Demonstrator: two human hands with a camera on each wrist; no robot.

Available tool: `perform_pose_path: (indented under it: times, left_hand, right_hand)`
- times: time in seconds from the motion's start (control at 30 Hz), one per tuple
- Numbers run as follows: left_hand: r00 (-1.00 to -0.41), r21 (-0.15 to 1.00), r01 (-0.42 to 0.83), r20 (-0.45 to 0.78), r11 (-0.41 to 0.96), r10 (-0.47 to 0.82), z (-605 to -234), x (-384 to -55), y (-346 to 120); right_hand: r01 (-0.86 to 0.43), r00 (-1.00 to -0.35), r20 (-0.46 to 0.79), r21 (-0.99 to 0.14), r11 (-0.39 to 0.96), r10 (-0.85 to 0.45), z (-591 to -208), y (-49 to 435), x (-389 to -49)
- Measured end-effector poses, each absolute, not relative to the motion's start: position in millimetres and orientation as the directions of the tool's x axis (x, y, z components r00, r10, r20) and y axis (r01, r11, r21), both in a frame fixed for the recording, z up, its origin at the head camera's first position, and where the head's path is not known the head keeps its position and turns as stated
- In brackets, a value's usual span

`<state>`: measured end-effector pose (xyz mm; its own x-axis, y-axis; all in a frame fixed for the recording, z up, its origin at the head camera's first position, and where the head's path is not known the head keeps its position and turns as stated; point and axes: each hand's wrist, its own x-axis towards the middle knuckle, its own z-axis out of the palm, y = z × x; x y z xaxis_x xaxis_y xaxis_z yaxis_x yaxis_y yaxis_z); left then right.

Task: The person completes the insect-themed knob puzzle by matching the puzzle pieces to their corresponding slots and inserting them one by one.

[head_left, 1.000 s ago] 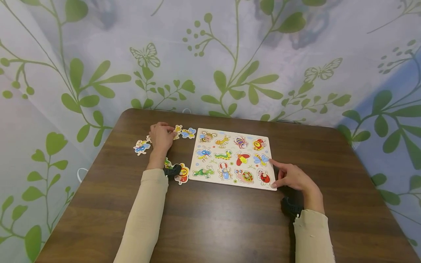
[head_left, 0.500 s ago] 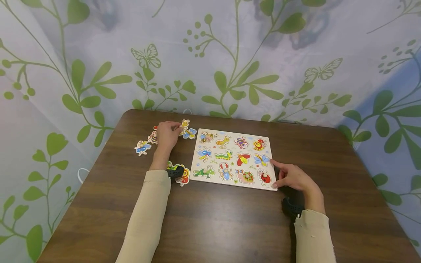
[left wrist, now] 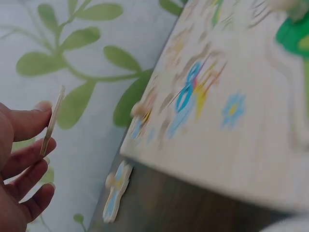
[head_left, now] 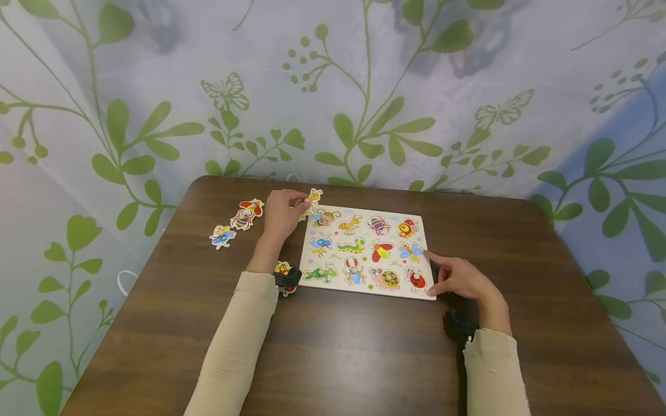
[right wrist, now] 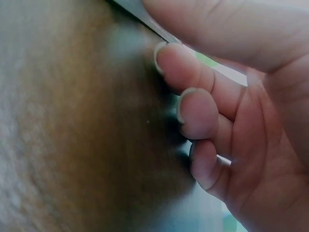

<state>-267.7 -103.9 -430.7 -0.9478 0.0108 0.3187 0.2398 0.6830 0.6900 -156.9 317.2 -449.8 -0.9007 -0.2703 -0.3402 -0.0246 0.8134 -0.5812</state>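
My left hand (head_left: 281, 212) pinches a yellow insect puzzle piece (head_left: 314, 196) between thumb and fingers, raised beside the board's upper left corner. The left wrist view shows this piece edge-on (left wrist: 52, 121). A light wooden knob puzzle board (head_left: 364, 292) with printed insects lies on the table. My right hand (head_left: 463, 277) rests at its right edge, forefinger beside the dragonfly picture and thumb at the lower corner. A blue-winged piece (left wrist: 116, 191) lies on the table just off the board, partly hidden behind the left hand in the head view.
Left of the left hand lie a red-winged piece (head_left: 252, 207), a spider piece (head_left: 243, 219) and a blue piece (head_left: 222, 236). More pieces (head_left: 283, 268) sit partly under the left wrist's black camera strap (head_left: 287, 278). A patterned curtain (head_left: 333, 86) hangs behind the brown table (head_left: 354, 358).
My left hand has carried the yellow insect piece rightward to the board's upper left corner, uncovering the red-winged and spider pieces. The right hand stays at the board's edge.
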Motion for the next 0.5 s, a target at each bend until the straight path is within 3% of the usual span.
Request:
perform_pose_path:
  times: [0.27,0.5]
  left_hand:
    - [-0.936,0.639,0.328,0.32,0.695,0.148,-432,-262,-72]
    - [-0.928,0.625,0.353,0.33,0.696,0.175,-434,-256,-52]
  right_hand:
    - [-0.026,-0.902,-0.337,-0.583,0.812,-0.271,-448,318,-157]
    - [-0.016,-0.905,-0.33,-0.602,0.798,-0.267,-451,317,-152]
